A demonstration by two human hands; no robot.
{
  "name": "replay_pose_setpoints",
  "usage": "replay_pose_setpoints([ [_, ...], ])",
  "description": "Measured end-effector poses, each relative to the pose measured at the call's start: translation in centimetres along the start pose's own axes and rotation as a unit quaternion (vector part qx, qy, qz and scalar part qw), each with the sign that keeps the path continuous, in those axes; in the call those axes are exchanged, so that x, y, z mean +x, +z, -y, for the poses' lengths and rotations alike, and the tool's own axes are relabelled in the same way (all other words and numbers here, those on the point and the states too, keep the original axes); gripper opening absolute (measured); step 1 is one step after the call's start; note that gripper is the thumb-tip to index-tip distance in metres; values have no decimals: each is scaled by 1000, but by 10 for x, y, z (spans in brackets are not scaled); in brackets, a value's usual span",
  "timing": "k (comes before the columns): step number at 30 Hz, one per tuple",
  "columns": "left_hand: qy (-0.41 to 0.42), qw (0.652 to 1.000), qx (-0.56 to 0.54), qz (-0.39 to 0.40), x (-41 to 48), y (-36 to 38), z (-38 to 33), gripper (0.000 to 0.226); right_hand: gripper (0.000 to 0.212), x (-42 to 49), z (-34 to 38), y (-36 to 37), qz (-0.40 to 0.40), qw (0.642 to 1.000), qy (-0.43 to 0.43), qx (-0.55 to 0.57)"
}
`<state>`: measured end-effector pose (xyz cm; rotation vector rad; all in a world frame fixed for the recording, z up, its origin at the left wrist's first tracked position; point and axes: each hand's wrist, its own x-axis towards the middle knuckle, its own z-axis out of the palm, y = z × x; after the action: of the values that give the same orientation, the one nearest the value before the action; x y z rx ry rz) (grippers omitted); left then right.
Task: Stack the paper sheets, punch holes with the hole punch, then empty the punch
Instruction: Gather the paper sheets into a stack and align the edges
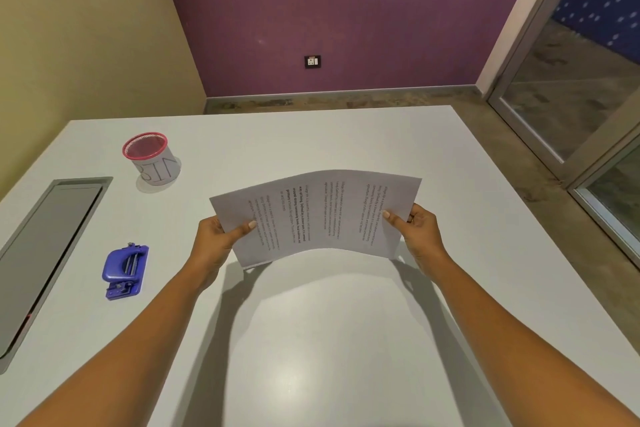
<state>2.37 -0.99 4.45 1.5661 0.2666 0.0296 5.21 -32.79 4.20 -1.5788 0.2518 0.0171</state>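
Observation:
The paper sheets [317,215], white with printed text, are lifted above the white table [311,340] and bow upward in the middle. My left hand [216,243] grips their left edge, thumb on top. My right hand [420,234] grips the right edge the same way. The blue hole punch [125,270] lies on the table to the left, apart from both hands.
A red mesh cup [150,159] with a white label reading BIN stands at the back left. A grey recessed panel [45,253] runs along the table's left side. The table's right edge drops to a concrete floor beside glass doors [571,97].

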Motion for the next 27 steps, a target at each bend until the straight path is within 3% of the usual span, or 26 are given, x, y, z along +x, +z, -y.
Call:
replay_pose_setpoints([
  [4, -16, 999, 17, 34, -3, -1, 4, 21, 33, 1, -7, -2, 6, 998, 22, -62],
  [9, -32, 999, 6, 14, -3, 1, 5, 17, 40, 2, -16, -3, -28, 991, 45, -126],
  [14, -44, 998, -33, -30, -5, 7, 8, 18, 58, -3, -21, -1, -68, 983, 85, -145],
  [18, -67, 989, -102, -78, -10, 16, 13, 23, 62, -10, -24, 11, -22, 976, 151, -156],
  [21, -88, 980, -148, -103, -17, 25, 19, 23, 57, -19, -27, 26, 44, 975, 208, -68],
  [23, -102, 971, -178, -123, -22, 34, 22, 26, 37, -26, -24, 38, 77, 971, 227, -10],
  [25, -112, 963, -205, -138, -27, 42, 25, 28, 20, -30, -24, 48, 87, 968, 229, 44],
  [27, -120, 954, -229, -149, -32, 50, 26, 31, 20, -34, -25, 56, 75, 970, 220, 74],
])
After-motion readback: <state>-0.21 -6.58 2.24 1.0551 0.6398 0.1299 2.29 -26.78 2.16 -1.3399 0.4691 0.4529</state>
